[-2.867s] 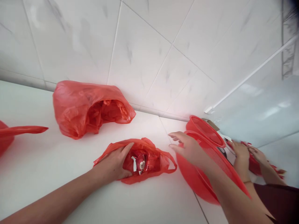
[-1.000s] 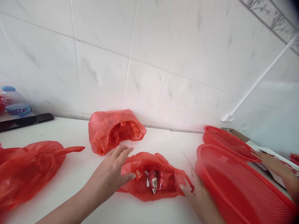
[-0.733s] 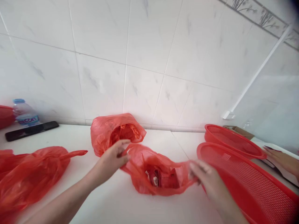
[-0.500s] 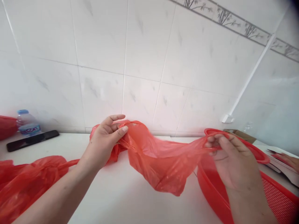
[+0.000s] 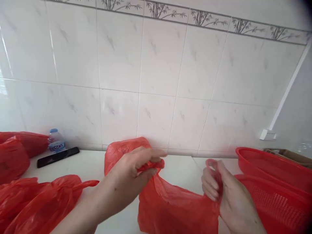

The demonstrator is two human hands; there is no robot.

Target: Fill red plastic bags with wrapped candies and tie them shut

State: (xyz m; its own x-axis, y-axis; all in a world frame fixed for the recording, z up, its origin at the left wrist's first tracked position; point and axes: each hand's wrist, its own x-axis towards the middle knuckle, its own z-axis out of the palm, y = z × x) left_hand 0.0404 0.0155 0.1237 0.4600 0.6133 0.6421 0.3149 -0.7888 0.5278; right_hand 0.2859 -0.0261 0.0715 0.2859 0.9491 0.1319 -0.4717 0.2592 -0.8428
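Observation:
A red plastic bag (image 5: 179,208) hangs between my two hands, low over the white table. My left hand (image 5: 138,172) pinches one handle of it between thumb and fingers. The other handle loops up out of my right hand (image 5: 224,191), whose fingers are wrapped round it. Below the handles the bag droops and its lower part runs out of view, so I cannot tell what is in it. Behind my left hand another red bag (image 5: 115,152) stands against the wall, partly hidden by the hand.
Tied red bags (image 5: 58,198) lie at the left, with more red bags (image 5: 14,156) behind them. A water bottle (image 5: 56,141) and a black phone (image 5: 58,157) are near the wall. Red plastic baskets (image 5: 275,198) and a cardboard box (image 5: 290,155) stand at the right.
The view has turned left and both hands now appear lower. The bag, stretched sideways before, now hangs down between the hands, and my right hand has closed into a fist round its handle.

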